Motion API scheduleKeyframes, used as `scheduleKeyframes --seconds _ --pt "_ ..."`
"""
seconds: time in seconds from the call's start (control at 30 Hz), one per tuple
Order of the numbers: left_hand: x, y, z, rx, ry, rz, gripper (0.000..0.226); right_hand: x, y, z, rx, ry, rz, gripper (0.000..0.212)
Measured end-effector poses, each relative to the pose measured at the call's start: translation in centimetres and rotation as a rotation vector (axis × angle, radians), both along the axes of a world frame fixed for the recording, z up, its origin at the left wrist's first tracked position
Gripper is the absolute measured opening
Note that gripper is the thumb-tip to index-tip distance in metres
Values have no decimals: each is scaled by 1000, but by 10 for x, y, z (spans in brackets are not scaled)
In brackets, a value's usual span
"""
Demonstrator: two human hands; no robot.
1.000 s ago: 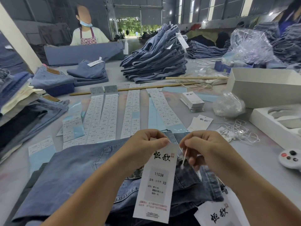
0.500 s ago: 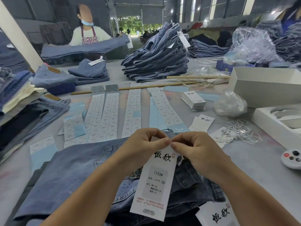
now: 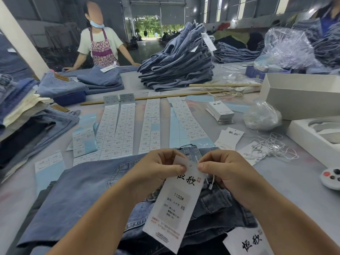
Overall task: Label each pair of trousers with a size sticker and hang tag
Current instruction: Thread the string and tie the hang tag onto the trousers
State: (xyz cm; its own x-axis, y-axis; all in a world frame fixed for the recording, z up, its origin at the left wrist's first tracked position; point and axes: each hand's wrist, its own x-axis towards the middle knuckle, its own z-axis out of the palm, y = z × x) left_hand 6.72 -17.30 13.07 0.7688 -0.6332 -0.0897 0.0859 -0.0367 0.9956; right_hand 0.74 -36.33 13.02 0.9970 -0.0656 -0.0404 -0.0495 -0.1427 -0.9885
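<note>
The hang tag [image 3: 174, 205] is lying tilted over the jeans [image 3: 77, 196], which are spreading beneath both hands. The left hand [image 3: 158, 168] is pinching the tag's top left corner; the right hand [image 3: 222, 170] is pinching a white string [image 3: 211, 181] at the tag's top right. Beyond the tag, sticker strips [image 3: 127, 126] are lying in rows, and farther still, a denim stack [image 3: 178, 61] is towering.

Left hand [image 3: 161, 168] and right hand [image 3: 226, 172] pinch the hang tag [image 3: 174, 207] top above the jeans [image 3: 82, 192].
</note>
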Motion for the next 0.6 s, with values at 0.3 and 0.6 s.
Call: scheduleKeyframes --seconds 0.3,0.6 --pt "3 0 -1 -25 9 9 15 2 -3 -5 129 59 -6 26" --pt "5 -7 -2 -54 -13 -9 2 -4 0 2 -188 -62 166 8"
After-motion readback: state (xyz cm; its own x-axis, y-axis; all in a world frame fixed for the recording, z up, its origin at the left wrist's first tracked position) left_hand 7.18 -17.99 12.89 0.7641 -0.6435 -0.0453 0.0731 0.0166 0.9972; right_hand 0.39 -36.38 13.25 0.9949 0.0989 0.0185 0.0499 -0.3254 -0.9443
